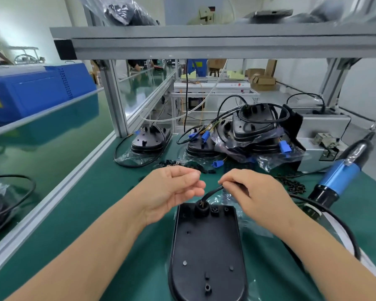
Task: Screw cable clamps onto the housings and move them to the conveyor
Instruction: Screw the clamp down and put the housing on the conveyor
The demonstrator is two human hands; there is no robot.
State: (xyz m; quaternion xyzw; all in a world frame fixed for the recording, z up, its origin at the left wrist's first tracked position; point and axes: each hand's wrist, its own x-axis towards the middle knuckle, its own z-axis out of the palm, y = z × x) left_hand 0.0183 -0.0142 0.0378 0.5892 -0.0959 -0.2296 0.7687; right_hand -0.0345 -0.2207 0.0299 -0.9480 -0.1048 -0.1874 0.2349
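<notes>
A green-matted workbench [100, 205] is bordered by aluminium rails, and a grey shelf [226, 40] is carried above it on aluminium posts [114, 98]. Beyond, white walls [363, 83], a pale floor [276, 95], cardboard boxes [262, 81] and a white table [213, 86] are seen under even light.

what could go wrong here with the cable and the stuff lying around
1. The right hand pinches the cable close to its entry into the housing; a hard pull may strain that joint.
2. The cable's loop runs under the hanging screwdriver and might snag it.
3. The small black parts lie loose beyond the left hand, so a sweep could scatter them.
</notes>
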